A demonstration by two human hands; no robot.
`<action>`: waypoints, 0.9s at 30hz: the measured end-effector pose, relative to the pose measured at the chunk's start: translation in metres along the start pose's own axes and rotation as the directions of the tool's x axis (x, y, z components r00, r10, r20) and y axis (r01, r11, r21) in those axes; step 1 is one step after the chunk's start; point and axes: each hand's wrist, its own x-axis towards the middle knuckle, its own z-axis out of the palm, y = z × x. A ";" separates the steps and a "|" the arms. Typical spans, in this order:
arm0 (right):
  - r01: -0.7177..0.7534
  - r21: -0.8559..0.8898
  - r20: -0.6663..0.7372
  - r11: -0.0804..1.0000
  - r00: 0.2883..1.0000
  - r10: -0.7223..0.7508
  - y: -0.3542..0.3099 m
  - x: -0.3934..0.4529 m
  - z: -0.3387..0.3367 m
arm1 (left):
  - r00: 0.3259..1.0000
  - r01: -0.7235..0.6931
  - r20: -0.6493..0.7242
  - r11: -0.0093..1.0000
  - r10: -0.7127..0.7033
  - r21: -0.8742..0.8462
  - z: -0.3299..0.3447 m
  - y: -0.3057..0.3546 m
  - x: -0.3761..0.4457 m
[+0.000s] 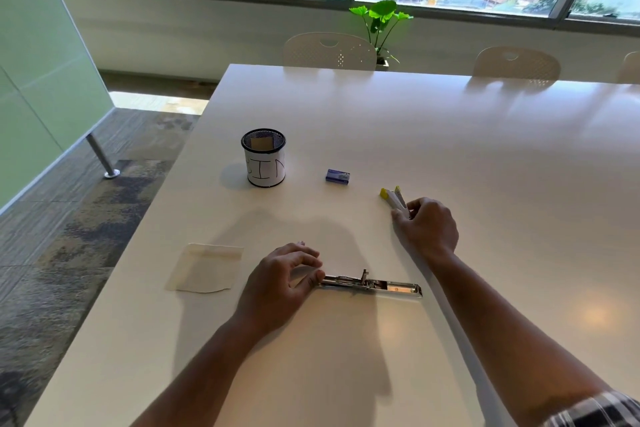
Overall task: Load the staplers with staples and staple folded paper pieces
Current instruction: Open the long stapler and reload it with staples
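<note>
Head view shows the left hand (282, 282) pinching the near opened bare-metal stapler (370, 284), stiff and slippery-looking, on the white tabletop (450, 156), while the right hand (427, 227) grips the farther light yellow-and-white plastic stapler (393, 198).

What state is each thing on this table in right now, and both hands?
Metal stapler: opened out flat on the table, one end pinched by the left hand.
Yellow stapler: lying on the table, gripped by the right hand.
Staple box: closed, lying flat, untouched.
Folded paper: lying flat, untouched.
Mesh cup: upright, paper piece inside.
Left hand: fingers curled on the metal stapler.
Right hand: fingers curled on the yellow stapler.
</note>
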 end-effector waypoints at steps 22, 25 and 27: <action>0.293 0.144 0.228 0.945 0.920 -0.319 -0.075 0.045 0.043 | 0.951 0.308 -0.016 0.951 -0.308 -0.003 0.023 -0.002 0.167; 0.305 0.077 0.258 0.949 0.914 -0.315 -0.078 0.054 0.050 | 0.950 0.313 -0.019 0.949 -0.313 0.023 0.033 -0.008 0.181; 0.310 0.034 0.276 0.950 0.911 -0.308 -0.080 0.057 0.055 | 0.951 0.311 -0.020 0.950 -0.310 0.036 0.038 -0.010 0.186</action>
